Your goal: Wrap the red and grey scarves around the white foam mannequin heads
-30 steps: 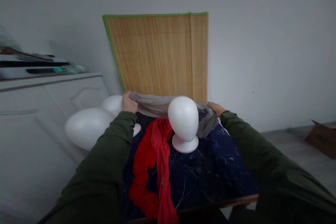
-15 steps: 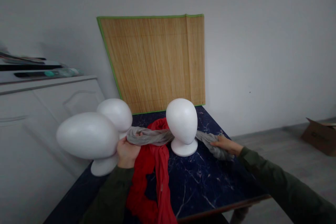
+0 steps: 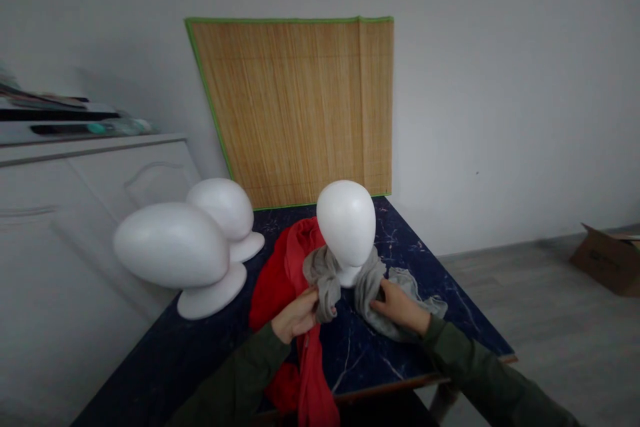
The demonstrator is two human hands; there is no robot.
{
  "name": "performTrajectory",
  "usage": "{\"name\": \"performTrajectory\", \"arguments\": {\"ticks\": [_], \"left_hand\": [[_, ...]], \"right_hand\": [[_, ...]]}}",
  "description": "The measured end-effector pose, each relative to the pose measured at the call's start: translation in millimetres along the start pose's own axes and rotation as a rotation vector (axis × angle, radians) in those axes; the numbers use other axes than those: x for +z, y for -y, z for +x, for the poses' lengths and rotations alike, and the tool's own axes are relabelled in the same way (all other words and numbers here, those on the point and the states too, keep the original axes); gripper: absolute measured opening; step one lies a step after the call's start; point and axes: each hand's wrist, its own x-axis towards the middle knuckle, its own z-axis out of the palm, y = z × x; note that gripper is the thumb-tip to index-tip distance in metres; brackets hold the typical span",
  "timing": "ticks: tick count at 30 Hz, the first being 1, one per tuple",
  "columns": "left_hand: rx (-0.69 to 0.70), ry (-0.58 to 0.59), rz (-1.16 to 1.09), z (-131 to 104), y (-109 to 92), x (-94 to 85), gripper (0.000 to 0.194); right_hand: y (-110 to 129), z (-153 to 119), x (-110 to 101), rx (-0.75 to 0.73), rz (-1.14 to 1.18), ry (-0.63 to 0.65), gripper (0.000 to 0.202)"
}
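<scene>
A white mannequin head (image 3: 346, 221) stands upright on the dark blue marbled table. Around the back and sides of its neck lies a grey scarf (image 3: 369, 283), both ends coming forward. My left hand (image 3: 299, 313) grips the scarf just left of the neck, fingers closed on the cloth. On the other side my right hand (image 3: 400, 307) pinches the scarf, and its loose end spreads over the table to the right. Red scarves (image 3: 280, 273) lie beneath and beside my left hand, hanging down toward the table's front edge.
Two more white mannequin heads, a nearer one (image 3: 173, 245) and a farther one (image 3: 223, 208), stand on the left of the table (image 3: 370, 363). A bamboo mat (image 3: 300, 107) is against the wall behind. A white cabinet (image 3: 100, 213) stands left, a cardboard box (image 3: 607, 260) on the floor right.
Both hands have come inward and toward me with the grey scarf. It was stretched out sideways behind the head's neck and now wraps forward around it.
</scene>
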Motion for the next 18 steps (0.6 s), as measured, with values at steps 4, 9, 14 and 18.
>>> {"name": "performTrajectory", "arguments": {"ticks": [4,9,14,18], "left_hand": [[0.039,0.036,0.198,3.8,6.1,1.8,0.020],[0.208,0.090,0.423,3.5,0.5,4.4,0.026],[0.532,0.183,0.977,-8.5,-10.1,18.0,0.031],[0.691,0.224,1.363,-19.3,-19.3,37.9,0.041]], "right_hand": [[2.0,-18.6,-9.4,0.000,-0.352,-0.015,0.043],[-1.9,-37.3,-15.3,-0.007,-0.403,0.067,0.058],[-8.3,-24.2,-5.4,-0.034,-0.041,0.047,0.024],[4.1,-2.6,12.3,-0.095,0.543,0.115,0.017]]}}
